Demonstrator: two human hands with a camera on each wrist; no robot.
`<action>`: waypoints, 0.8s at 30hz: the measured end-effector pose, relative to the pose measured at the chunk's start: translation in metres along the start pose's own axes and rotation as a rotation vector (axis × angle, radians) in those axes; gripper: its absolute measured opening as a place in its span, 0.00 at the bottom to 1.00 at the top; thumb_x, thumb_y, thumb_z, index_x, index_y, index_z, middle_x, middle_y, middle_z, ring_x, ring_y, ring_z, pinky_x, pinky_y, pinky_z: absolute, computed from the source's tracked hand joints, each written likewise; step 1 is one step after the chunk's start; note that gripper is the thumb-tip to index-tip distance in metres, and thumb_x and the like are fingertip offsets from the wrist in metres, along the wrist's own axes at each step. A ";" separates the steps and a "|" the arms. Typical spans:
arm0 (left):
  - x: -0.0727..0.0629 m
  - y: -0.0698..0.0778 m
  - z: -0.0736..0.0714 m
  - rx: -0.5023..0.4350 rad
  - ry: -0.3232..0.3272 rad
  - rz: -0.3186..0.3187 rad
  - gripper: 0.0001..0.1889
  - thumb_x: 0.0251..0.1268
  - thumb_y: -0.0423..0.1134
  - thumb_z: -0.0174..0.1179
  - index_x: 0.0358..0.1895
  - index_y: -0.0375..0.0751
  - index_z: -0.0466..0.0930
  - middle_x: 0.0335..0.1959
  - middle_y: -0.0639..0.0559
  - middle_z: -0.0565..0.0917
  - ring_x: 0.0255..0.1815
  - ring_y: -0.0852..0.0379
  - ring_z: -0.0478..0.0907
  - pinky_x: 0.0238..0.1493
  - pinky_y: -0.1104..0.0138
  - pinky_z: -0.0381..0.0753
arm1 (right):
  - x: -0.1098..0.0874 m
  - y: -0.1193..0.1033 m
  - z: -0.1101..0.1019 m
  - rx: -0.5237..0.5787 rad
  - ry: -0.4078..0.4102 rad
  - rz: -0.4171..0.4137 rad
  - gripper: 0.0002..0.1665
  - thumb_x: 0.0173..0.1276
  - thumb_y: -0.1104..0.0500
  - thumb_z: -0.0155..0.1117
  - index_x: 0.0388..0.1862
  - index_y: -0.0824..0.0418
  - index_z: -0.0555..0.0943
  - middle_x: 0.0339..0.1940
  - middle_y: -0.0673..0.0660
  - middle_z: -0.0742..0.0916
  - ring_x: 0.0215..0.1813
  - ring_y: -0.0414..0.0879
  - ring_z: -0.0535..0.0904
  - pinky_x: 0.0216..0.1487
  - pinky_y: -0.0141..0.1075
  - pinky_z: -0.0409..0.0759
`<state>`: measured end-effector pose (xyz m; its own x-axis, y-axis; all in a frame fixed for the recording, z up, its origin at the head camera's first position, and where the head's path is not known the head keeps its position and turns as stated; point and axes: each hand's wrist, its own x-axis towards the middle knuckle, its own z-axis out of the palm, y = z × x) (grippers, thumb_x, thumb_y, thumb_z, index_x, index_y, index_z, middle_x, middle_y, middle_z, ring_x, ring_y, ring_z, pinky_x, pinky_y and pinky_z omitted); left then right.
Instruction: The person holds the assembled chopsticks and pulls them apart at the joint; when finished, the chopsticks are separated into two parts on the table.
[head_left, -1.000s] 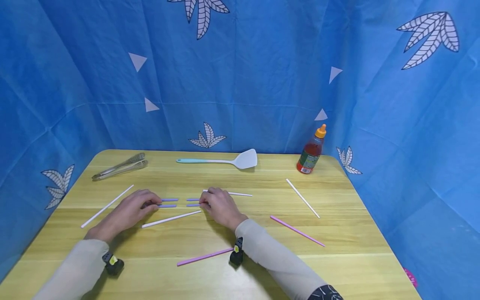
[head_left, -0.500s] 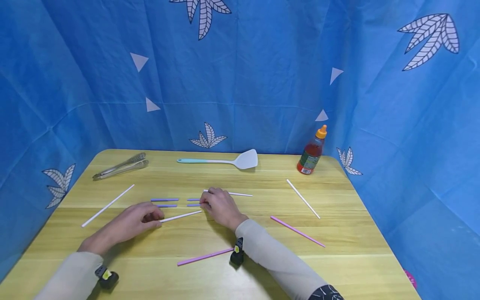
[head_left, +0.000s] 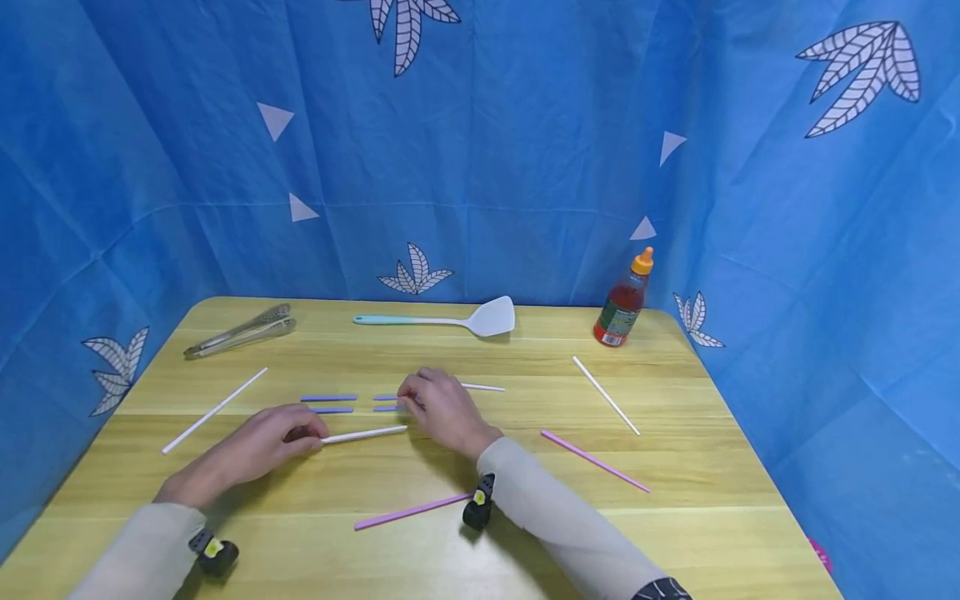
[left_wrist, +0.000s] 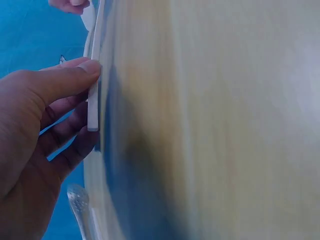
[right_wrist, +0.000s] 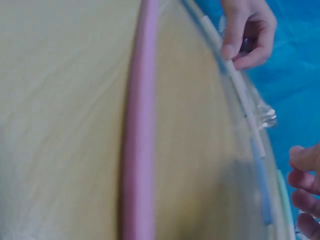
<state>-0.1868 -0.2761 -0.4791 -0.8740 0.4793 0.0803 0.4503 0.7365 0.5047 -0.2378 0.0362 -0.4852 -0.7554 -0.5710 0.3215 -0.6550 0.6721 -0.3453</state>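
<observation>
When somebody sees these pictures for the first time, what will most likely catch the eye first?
Probably the bright blue, leaf-printed curtain, which hangs behind the table. After that, perhaps the orange-capped red bottle near the table's far right corner. On the left part of the table, the left hand pinches a white stick, with the right hand close to its other end.

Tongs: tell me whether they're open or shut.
Open: the tongs lie with their two halves spreading apart toward one end, a gap showing between.

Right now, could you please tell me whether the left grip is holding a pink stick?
No, the left grip pinches a white stick between thumb and fingers.
</observation>
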 end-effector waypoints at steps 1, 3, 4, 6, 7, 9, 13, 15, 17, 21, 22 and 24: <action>0.000 0.002 -0.001 0.004 0.004 0.001 0.06 0.74 0.38 0.72 0.45 0.57 0.89 0.36 0.70 0.82 0.37 0.73 0.74 0.40 0.70 0.79 | 0.000 -0.002 -0.003 0.027 -0.008 0.004 0.09 0.83 0.53 0.68 0.51 0.55 0.91 0.45 0.50 0.91 0.49 0.44 0.85 0.55 0.38 0.86; 0.001 0.008 -0.003 0.010 0.010 0.004 0.06 0.75 0.38 0.72 0.46 0.57 0.89 0.37 0.70 0.82 0.38 0.73 0.75 0.41 0.69 0.81 | 0.000 -0.006 -0.009 0.078 -0.035 0.006 0.12 0.85 0.52 0.65 0.53 0.56 0.90 0.46 0.51 0.91 0.51 0.44 0.85 0.57 0.37 0.85; 0.001 0.011 -0.003 0.012 0.014 0.008 0.06 0.75 0.38 0.71 0.46 0.57 0.89 0.37 0.70 0.82 0.38 0.73 0.76 0.42 0.69 0.82 | -0.001 -0.008 -0.012 0.102 -0.053 0.006 0.13 0.85 0.51 0.64 0.54 0.56 0.90 0.46 0.50 0.91 0.51 0.44 0.85 0.57 0.36 0.85; 0.002 0.017 -0.004 0.015 0.023 0.025 0.06 0.75 0.37 0.71 0.47 0.56 0.90 0.39 0.70 0.83 0.40 0.73 0.77 0.43 0.69 0.84 | -0.003 -0.012 -0.016 0.146 -0.099 -0.001 0.15 0.86 0.49 0.62 0.56 0.55 0.90 0.47 0.49 0.91 0.50 0.41 0.85 0.57 0.34 0.85; 0.003 0.021 -0.005 0.016 0.027 0.039 0.06 0.76 0.36 0.70 0.47 0.55 0.89 0.39 0.70 0.83 0.40 0.73 0.78 0.43 0.68 0.84 | -0.004 -0.014 -0.018 0.163 -0.122 -0.006 0.16 0.87 0.48 0.61 0.57 0.55 0.90 0.47 0.49 0.91 0.49 0.39 0.85 0.56 0.32 0.85; 0.004 0.027 -0.005 0.021 0.040 0.072 0.07 0.75 0.35 0.70 0.47 0.54 0.89 0.40 0.69 0.84 0.42 0.73 0.79 0.44 0.68 0.86 | -0.007 -0.019 -0.021 0.189 -0.168 -0.019 0.17 0.87 0.48 0.60 0.58 0.54 0.90 0.48 0.47 0.92 0.48 0.36 0.84 0.55 0.30 0.84; 0.005 0.038 -0.004 0.030 0.071 0.131 0.07 0.74 0.34 0.71 0.48 0.52 0.89 0.42 0.67 0.84 0.43 0.72 0.80 0.46 0.67 0.88 | -0.015 -0.024 -0.024 0.184 -0.208 -0.055 0.15 0.87 0.50 0.61 0.56 0.54 0.91 0.49 0.47 0.93 0.49 0.35 0.85 0.56 0.27 0.84; 0.004 0.042 -0.003 0.042 0.090 0.147 0.08 0.73 0.33 0.71 0.48 0.51 0.89 0.43 0.67 0.84 0.44 0.71 0.81 0.46 0.67 0.88 | -0.018 -0.026 -0.024 0.170 -0.205 -0.073 0.13 0.86 0.52 0.63 0.54 0.55 0.92 0.49 0.48 0.93 0.49 0.35 0.86 0.55 0.26 0.83; 0.003 0.044 -0.002 0.062 0.109 0.159 0.09 0.72 0.32 0.72 0.49 0.51 0.89 0.44 0.67 0.85 0.45 0.69 0.83 0.47 0.66 0.89 | -0.021 -0.026 -0.025 0.163 -0.195 -0.086 0.12 0.85 0.54 0.64 0.53 0.56 0.92 0.48 0.48 0.93 0.48 0.36 0.85 0.53 0.26 0.83; 0.001 0.045 0.001 0.128 0.138 0.183 0.11 0.70 0.32 0.73 0.50 0.51 0.90 0.46 0.65 0.85 0.46 0.65 0.85 0.50 0.63 0.90 | -0.024 -0.028 -0.026 0.155 -0.173 -0.105 0.09 0.83 0.56 0.67 0.52 0.56 0.91 0.46 0.48 0.92 0.45 0.35 0.82 0.50 0.26 0.81; 0.001 0.045 0.002 0.146 0.145 0.192 0.10 0.70 0.33 0.74 0.50 0.51 0.90 0.46 0.64 0.86 0.47 0.64 0.85 0.50 0.62 0.91 | -0.025 -0.029 -0.027 0.144 -0.168 -0.112 0.08 0.82 0.56 0.68 0.51 0.56 0.91 0.45 0.48 0.92 0.44 0.36 0.81 0.49 0.26 0.80; 0.000 0.045 0.003 0.176 0.159 0.206 0.10 0.69 0.34 0.75 0.49 0.51 0.90 0.46 0.64 0.86 0.48 0.63 0.84 0.52 0.60 0.90 | -0.027 -0.030 -0.027 0.115 -0.159 -0.127 0.07 0.82 0.56 0.69 0.49 0.55 0.91 0.43 0.48 0.90 0.42 0.35 0.79 0.47 0.25 0.79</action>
<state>-0.1659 -0.2411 -0.4591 -0.7726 0.5567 0.3053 0.6333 0.7099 0.3082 -0.1974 0.0440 -0.4595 -0.6540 -0.7209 0.2293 -0.7362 0.5368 -0.4122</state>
